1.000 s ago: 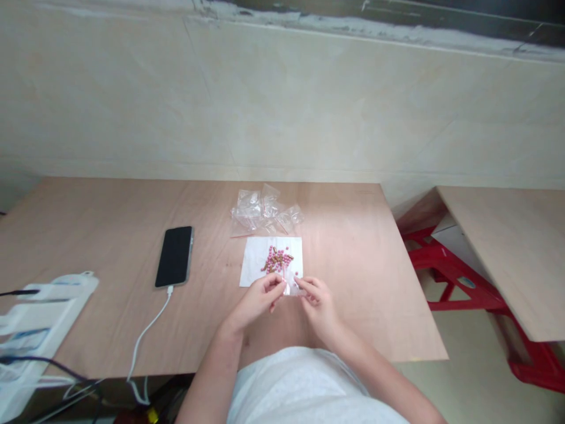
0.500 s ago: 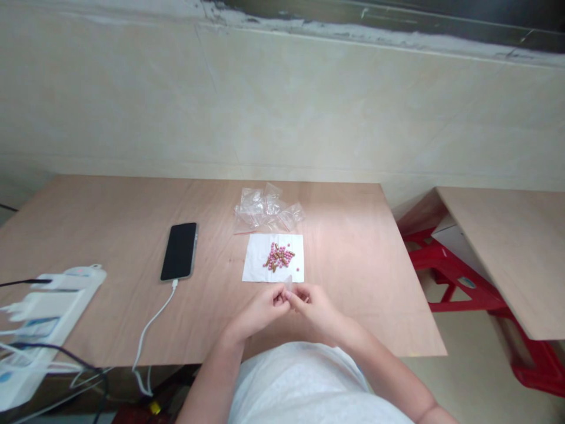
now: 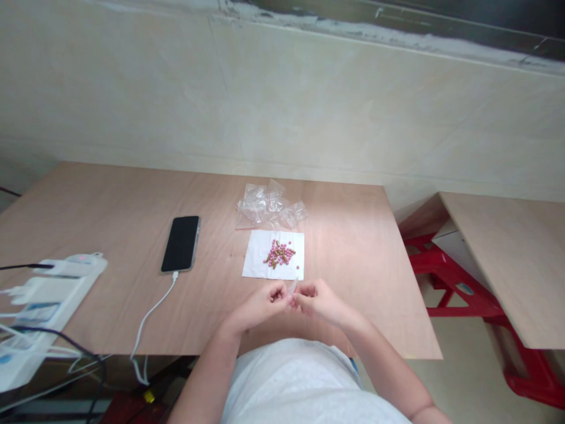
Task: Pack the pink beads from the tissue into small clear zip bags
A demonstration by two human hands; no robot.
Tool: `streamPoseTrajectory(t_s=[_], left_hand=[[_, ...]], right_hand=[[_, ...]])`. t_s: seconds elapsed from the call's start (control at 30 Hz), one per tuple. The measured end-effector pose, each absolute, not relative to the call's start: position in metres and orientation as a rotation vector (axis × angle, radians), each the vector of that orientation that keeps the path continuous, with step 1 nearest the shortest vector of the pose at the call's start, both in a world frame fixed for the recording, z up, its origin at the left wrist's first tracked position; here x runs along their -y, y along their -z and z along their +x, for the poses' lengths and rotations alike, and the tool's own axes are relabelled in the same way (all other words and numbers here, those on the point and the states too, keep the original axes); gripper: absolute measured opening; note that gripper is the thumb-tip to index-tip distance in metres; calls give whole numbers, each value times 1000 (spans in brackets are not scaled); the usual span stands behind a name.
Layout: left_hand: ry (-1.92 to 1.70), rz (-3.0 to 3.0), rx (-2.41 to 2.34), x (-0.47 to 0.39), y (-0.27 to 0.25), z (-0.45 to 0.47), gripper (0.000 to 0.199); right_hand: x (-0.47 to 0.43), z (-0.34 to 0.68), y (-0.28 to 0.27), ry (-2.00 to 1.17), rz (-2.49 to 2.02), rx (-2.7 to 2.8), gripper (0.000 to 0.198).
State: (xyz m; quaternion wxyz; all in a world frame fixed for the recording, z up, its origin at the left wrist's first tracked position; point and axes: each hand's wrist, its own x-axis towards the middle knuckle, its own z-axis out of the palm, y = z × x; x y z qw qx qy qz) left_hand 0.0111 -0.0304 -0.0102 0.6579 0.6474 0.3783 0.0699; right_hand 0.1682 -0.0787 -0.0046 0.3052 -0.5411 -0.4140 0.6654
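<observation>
Just in front of my body, my left hand (image 3: 268,301) and my right hand (image 3: 316,299) meet, fingers closed in a pinch. Between them they grip a small clear plastic bag (image 3: 293,287), mostly hidden by the fingers. Some pink shows at the fingertips, too small to make out. Beyond the hands lies a white paper sheet (image 3: 253,259). On it is a heap of round pink pills and brown-gold capsules (image 3: 279,254), with one pink pill (image 3: 297,267) apart at the right. Behind the sheet is a loose pile of clear zip bags (image 3: 269,206).
A phone (image 3: 180,244) lies left of the sheet, its white charging cable (image 3: 152,312) running off the front edge. A power strip (image 3: 66,300) with several plugs stands at the far left. To the right, beyond a gap, are a second table (image 3: 516,253) and a red stool (image 3: 454,280).
The fingers of both hands have shifted around the small bag, and the hands sit slightly farther apart. The camera view has tilted a little. The pills and the bag pile have stayed put.
</observation>
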Motion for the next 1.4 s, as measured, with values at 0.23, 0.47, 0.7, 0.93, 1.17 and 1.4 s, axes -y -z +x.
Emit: streamPoseTrajectory(t_s=[0.23, 0.47, 0.7, 0.93, 1.17, 1.4], left_hand=[[-219, 1691, -943, 31, 29, 17, 17], [-338, 1719, -1141, 19, 30, 4, 17], [-316, 1731, -1051, 24, 35, 8, 25], [-399, 1774, -1029, 17, 35, 17, 37], [-348, 1792, -898, 27, 29, 23, 28], [-419, 1772, -936, 25, 23, 17, 45]], right_hand=[[77, 153, 11, -1468, -1706, 1173, 14], [78, 155, 19, -1379, -1805, 1167, 21], [72, 147, 11, -1398, -1719, 1301, 20], [76, 155, 11, -1356, -1837, 1315, 26], [78, 153, 19, -1225, -1949, 1544, 22], [73, 157, 34, -1202, -2047, 1496, 17]])
